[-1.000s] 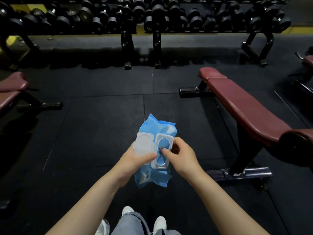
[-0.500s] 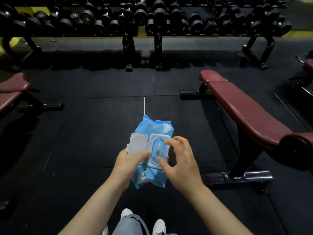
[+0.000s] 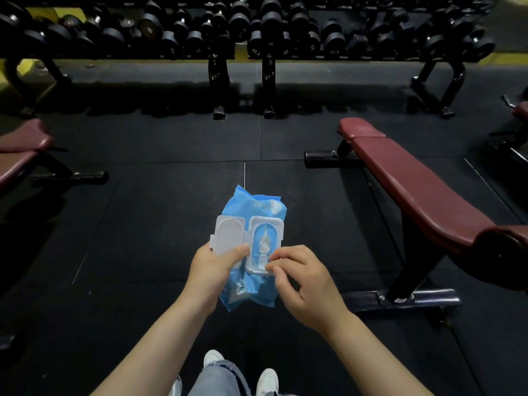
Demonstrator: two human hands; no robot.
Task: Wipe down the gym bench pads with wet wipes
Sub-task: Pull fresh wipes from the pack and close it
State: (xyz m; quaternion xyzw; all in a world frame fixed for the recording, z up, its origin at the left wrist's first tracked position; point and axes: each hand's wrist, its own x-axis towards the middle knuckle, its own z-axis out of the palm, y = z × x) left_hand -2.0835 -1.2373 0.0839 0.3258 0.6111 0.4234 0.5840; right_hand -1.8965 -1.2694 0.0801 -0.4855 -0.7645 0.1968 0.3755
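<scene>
Far left: we list a maroon bench pad (image 3: pixel 20 150), cut off by the frame edge, on a black frame over dark rubber flooring (image 3: pixel 143 224). Along the back, left to right, a dumbbell rack (image 3: pixel 257 32) carries rows of black weights.

Centre left: our left hand (image 3: pixel 213 270) grips the wipes pack (image 3: pixel 253 252) from its left side, thumb curled over the lower edge of the flip lid (image 3: pixel 230 235), the other fingers hidden behind the pack. The pack is held in the air in front of us, above the floor and well apart from either bench. Its lid lies swung fully open to the left.

Centre: the dispensing opening shows a white wipe tip (image 3: pixel 265 244) poking up. We judge the pack light and soft, a crinkly film pouch that sags below the grip; only the white plastic lid frame is stiff. The film likely slides under pressure, so the frame is the sound place to hold. The wipe itself should be damp, limp and easily torn; we would pinch the raised tip and draw it straight out.

Centre right: our right hand (image 3: pixel 303 284) has its fingers curled at the lower right corner of the lid frame, fingertips touching it. We cannot tell whether it already pinches the wipe.

Right: the long maroon bench (image 3: pixel 414 190) stands unwiped on its black stand. Below us, pale jeans and white shoes (image 3: pixel 267 380).
</scene>
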